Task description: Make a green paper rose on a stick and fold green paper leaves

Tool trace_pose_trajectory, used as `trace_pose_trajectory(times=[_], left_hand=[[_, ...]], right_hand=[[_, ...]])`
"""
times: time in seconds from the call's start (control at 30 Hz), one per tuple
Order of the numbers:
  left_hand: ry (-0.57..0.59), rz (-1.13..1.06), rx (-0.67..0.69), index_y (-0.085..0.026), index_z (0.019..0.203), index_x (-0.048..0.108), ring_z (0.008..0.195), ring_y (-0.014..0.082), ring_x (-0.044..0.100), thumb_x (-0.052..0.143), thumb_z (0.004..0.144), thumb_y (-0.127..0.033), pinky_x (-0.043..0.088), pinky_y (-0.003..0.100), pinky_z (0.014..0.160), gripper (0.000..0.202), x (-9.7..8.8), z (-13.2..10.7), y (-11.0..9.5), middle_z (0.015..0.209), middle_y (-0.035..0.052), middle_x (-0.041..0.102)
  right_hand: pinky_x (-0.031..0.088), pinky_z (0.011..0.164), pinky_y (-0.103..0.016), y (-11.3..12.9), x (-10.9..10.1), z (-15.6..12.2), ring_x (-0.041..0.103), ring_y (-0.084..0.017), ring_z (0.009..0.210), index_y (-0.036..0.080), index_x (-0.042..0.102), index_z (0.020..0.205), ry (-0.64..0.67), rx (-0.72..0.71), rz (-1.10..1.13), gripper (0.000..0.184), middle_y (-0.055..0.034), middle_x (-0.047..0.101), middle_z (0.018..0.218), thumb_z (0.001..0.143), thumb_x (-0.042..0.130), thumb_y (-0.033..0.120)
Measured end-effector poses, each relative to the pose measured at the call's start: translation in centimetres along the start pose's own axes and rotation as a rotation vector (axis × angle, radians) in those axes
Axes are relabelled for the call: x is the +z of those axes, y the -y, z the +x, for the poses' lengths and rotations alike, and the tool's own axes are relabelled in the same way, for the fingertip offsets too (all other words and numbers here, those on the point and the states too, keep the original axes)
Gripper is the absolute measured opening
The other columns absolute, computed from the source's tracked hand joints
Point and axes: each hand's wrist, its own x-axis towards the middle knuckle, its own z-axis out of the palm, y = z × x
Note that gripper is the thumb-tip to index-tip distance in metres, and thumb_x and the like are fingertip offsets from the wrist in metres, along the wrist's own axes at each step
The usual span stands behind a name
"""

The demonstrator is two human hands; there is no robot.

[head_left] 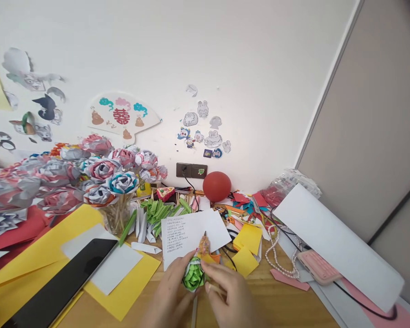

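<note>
Low in the middle of the view, a green folded-paper flower (pixel 193 274) with some white at its edge is held between both hands. My left hand (pixel 171 284) wraps round its left side, fingertips at the top. On the other side, my right hand (pixel 230 289) presses its fingers against the flower, and a thin pale stick (pixel 216 288) shows by these fingers. Just beyond them is a small brownish thing with a dark tip (pixel 204 243), its kind unclear. Behind it lies a white sheet with handwriting (pixel 184 230).
Many paper roses (pixel 61 173) crowd the left, some in a clear vase (pixel 116 216). A black tablet-like slab (pixel 68 282) lies on yellow paper (pixel 126 291). A red balloon (pixel 217 186), green paper strips (pixel 159 212), beads (pixel 273 255) and a pink keyed device (pixel 318 266) are farther off.
</note>
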Motion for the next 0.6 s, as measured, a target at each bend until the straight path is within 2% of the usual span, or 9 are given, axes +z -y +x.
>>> trace_pose_trajectory(times=[0.13,0.23,0.43,0.6], left_hand=[[0.014,-0.027,-0.049,-0.023,0.12,0.055,0.112,0.0281,0.058,0.059,0.075,-0.016,0.048,0.039,0.094,0.045,0.2,0.2,-0.1,0.121,0.0104,0.064],[0.034,-0.053,-0.127,-0.021,0.115,0.056,0.111,0.0273,0.058,0.061,0.074,-0.019,0.047,0.038,0.094,0.042,0.1,0.5,-0.8,0.118,0.0098,0.065],[0.028,-0.074,-0.22,-0.019,0.104,0.052,0.094,0.0251,0.063,0.061,0.066,-0.016,0.051,0.034,0.084,0.039,0.1,0.7,-1.0,0.1,0.0077,0.066],[0.069,-0.115,-0.25,-0.018,0.112,0.05,0.11,0.0274,0.057,0.061,0.062,-0.015,0.045,0.037,0.095,0.052,0.3,0.7,-0.5,0.117,0.0102,0.062]], right_hand=[[0.045,0.093,-0.038,0.0,-0.5,0.7,0.06,-0.025,0.105,0.02,0.066,0.113,0.022,-0.045,-0.049,0.043,-0.0105,0.065,0.114,0.075,0.049,0.007],[0.045,0.092,-0.036,-0.2,-0.8,1.3,0.059,-0.024,0.105,0.018,0.067,0.108,-0.022,-0.016,-0.037,0.037,-0.0106,0.065,0.111,0.078,0.047,0.01],[0.048,0.08,-0.031,-0.7,-1.0,1.5,0.06,-0.021,0.091,0.02,0.056,0.106,-0.095,0.022,0.022,0.024,-0.0062,0.061,0.095,0.087,0.043,0.025],[0.045,0.08,-0.028,-1.1,-1.0,1.9,0.057,-0.018,0.089,0.021,0.055,0.091,-0.136,-0.09,0.032,0.022,-0.0041,0.059,0.091,0.091,0.033,0.024]])
